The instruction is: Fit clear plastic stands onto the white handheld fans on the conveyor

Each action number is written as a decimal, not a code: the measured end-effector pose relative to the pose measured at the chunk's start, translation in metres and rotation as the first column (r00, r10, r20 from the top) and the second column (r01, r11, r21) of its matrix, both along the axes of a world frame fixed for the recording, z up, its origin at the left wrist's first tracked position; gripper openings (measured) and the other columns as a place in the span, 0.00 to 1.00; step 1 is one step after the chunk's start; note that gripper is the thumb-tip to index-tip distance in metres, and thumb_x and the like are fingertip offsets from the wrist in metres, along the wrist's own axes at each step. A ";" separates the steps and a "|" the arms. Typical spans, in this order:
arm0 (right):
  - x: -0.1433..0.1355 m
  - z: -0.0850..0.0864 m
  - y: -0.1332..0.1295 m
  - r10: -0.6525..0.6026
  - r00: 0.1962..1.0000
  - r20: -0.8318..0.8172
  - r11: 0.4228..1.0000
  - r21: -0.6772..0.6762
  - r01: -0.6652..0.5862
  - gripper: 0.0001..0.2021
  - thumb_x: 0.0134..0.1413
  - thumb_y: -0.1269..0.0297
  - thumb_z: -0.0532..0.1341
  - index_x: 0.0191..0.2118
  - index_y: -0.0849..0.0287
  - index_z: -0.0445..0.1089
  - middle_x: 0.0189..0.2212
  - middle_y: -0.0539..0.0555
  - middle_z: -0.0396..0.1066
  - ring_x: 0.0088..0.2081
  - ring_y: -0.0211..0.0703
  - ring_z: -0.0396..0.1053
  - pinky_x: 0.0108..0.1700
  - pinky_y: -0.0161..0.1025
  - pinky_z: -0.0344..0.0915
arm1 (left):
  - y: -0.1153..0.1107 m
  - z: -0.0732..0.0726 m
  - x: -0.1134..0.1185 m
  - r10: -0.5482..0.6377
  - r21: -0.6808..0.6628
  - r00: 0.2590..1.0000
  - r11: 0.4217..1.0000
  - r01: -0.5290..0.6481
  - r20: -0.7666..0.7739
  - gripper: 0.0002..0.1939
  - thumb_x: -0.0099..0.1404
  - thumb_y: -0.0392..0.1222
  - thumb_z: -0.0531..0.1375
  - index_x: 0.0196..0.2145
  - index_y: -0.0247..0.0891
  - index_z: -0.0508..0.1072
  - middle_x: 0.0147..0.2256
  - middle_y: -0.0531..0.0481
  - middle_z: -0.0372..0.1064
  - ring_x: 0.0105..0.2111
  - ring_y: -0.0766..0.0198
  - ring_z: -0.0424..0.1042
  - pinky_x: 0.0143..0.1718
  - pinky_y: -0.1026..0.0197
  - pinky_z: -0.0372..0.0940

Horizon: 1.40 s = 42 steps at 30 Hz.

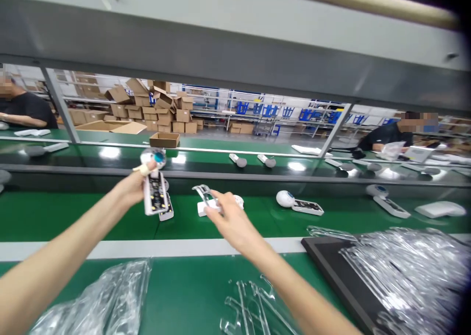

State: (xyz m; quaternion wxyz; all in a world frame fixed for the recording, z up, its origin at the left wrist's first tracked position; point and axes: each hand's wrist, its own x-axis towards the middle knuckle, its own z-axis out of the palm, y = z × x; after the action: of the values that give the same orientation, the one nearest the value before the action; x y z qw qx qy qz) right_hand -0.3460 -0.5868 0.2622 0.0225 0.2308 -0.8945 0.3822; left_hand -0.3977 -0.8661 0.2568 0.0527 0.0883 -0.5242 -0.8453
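Note:
My left hand [134, 185] is closed on a white device [156, 195] with a round head and an open handle that shows dark circuitry. The device is raised over the green belt [91, 212], overlapping another white device [167, 211] lying there. Between the thumb and fingers of my right hand [228, 215] is a clear plastic part [202, 192]. Just behind that part, a further white unit [206, 208] rests on the belt, partly hidden by my fingers.
Clear plastic parts are heaped on a black tray [324, 256] at right; several more lie at front centre. A clear bag [110, 296] is at front left. More devices [308, 207] sit on the belt. People work at far left and right. A grey beam [221, 50] spans overhead.

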 end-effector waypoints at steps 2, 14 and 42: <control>0.010 -0.002 -0.024 -0.025 0.999 -0.047 0.999 0.047 0.027 0.29 0.61 0.55 0.51 0.65 0.62 0.52 0.43 0.59 0.62 0.47 0.50 0.64 0.51 0.48 0.63 | 0.044 0.002 0.011 -0.053 0.110 0.999 0.993 0.052 0.010 0.22 0.50 0.55 0.68 0.31 0.34 0.70 0.23 0.48 0.70 0.23 0.59 0.72 0.27 0.56 0.72; 0.030 -0.012 -0.027 -0.200 0.970 -0.138 0.977 0.047 0.208 0.28 0.63 0.59 0.49 0.66 0.64 0.49 0.45 0.62 0.60 0.47 0.52 0.64 0.46 0.49 0.67 | 0.120 0.001 0.024 -0.044 0.277 0.988 0.957 0.084 -0.146 0.28 0.51 0.60 0.66 0.37 0.31 0.72 0.31 0.42 0.74 0.30 0.57 0.75 0.32 0.56 0.73; 0.005 -0.036 -0.004 -0.239 0.951 0.194 0.654 -0.692 0.305 0.18 0.61 0.56 0.50 0.49 0.54 0.72 0.45 0.55 0.70 0.47 0.45 0.67 0.48 0.40 0.64 | 0.159 -0.005 0.051 -0.015 -0.274 0.977 0.961 -0.045 -0.214 0.29 0.48 0.56 0.68 0.44 0.35 0.73 0.40 0.42 0.74 0.40 0.53 0.73 0.36 0.58 0.69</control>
State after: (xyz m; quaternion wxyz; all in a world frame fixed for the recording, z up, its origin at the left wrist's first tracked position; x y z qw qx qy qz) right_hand -0.3405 -0.5909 0.2260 0.1291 0.0506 -0.7000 0.7005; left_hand -0.3469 -0.7069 0.2522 0.1272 -0.0075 -0.6280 -0.7677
